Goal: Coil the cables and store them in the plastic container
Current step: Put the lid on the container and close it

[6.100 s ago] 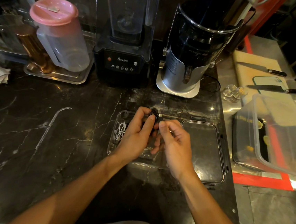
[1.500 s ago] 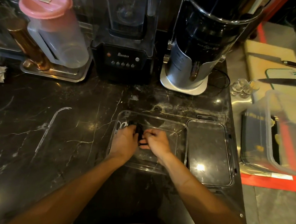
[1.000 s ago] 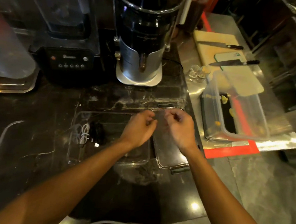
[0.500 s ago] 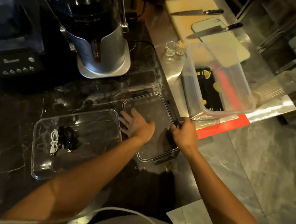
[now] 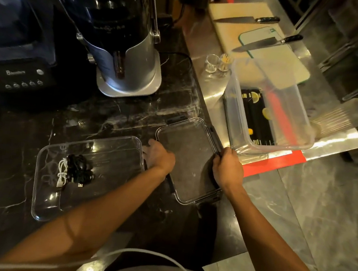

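Head view: clear rectangular plastic container [image 5: 84, 200] on glossy black marble surface [image 5: 21, 124]; coiled black cable [image 5: 80, 169] and white cable [image 5: 61, 173] inside, left end. Left hand [image 5: 157, 156] and right hand [image 5: 227, 169] grip flat transparent lid [image 5: 190, 156] by opposite edges (fingers curled round rim).

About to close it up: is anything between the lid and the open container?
Nothing visible. Both hands, left and right, hold the lid just right of the container; the coiled cables lie low inside, rim unobstructed.

blender [image 5: 16, 71], juicer [image 5: 125, 43], knives [image 5: 267, 44], cutting board [image 5: 233, 11]
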`<state>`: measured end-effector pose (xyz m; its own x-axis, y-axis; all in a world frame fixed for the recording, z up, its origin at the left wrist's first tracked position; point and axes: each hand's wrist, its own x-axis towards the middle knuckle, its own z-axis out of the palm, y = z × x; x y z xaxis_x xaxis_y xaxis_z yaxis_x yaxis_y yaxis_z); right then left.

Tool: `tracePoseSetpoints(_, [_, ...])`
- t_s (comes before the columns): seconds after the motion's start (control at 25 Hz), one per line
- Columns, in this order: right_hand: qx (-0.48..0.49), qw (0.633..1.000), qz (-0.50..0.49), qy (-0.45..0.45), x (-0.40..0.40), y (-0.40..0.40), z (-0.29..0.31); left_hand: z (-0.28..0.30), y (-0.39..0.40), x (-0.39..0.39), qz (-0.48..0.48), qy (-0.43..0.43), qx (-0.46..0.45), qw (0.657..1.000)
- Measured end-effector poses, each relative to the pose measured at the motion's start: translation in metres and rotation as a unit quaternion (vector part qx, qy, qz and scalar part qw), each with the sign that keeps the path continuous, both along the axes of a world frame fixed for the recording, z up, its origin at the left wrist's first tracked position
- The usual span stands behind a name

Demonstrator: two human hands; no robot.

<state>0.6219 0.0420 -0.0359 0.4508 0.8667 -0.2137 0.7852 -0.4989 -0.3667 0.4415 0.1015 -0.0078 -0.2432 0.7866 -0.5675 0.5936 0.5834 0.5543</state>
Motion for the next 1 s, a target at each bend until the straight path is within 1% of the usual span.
tracePoseSetpoints(0.08, [-0.001, 1.000, 0.012, -0.016, 0.002, -0.001, -0.002, 0.000, 0.002, -0.003, 0.006, -0.006, -0.013, 1.000])
tracePoseSetpoints(0.16, [-0.001, 1.000, 0.016, -0.022, 0.005, -0.002, -0.001, 0.001, 0.004, -0.004, 0.029, -0.031, 0.002, 0.999])
tracePoseSetpoints(0.28, [-0.010, 1.000, 0.014, -0.017, 0.008, -0.003, 0.006, 0.014, 0.006, -0.005, 0.059, -0.136, 0.041, 0.988])
tracePoseSetpoints(0.36, [-0.021, 1.000, 0.018, -0.002, 0.009, -0.006, 0.014, 0.028, 0.007, -0.006, 0.043, -0.204, 0.052, 0.977])
tracePoseSetpoints(0.4, [-0.019, 0.999, 0.023, 0.020, 0.009, -0.008, 0.019, 0.037, 0.007, -0.006, 0.032, -0.230, 0.058, 0.971])
tracePoseSetpoints(0.48, [-0.009, 0.994, 0.036, 0.106, 0.008, -0.014, 0.037, 0.057, 0.007, -0.004, 0.023, -0.262, 0.068, 0.962])
tracePoseSetpoints(0.56, [-0.003, 0.976, 0.053, 0.209, 0.004, -0.023, 0.062, 0.074, 0.006, -0.001, 0.017, -0.278, 0.082, 0.957])
tracePoseSetpoints(0.64, [0.004, 0.957, 0.095, 0.274, -0.003, -0.035, 0.085, 0.092, 0.007, -0.002, 0.015, -0.298, 0.091, 0.950])
tracePoseSetpoints(0.76, [0.025, 0.947, 0.160, 0.279, 0.002, -0.054, 0.099, 0.124, 0.014, -0.019, 0.049, -0.339, 0.104, 0.934])
tracePoseSetpoints(0.84, [0.026, 0.941, 0.180, 0.287, 0.004, -0.062, 0.102, 0.146, 0.020, -0.038, 0.097, -0.382, 0.119, 0.911])
tracePoseSetpoints(0.88, [0.043, 0.939, 0.192, 0.282, 0.000, -0.065, 0.104, 0.156, 0.021, -0.048, 0.114, -0.405, 0.117, 0.899])
tracePoseSetpoints(0.92, [0.080, 0.938, 0.208, 0.264, -0.008, -0.065, 0.109, 0.168, 0.020, -0.058, 0.126, -0.425, 0.112, 0.889])
tracePoseSetpoints(1.0, [0.179, 0.929, 0.211, 0.247, -0.028, -0.058, 0.118, 0.182, 0.016, -0.078, 0.148, -0.452, 0.105, 0.873])
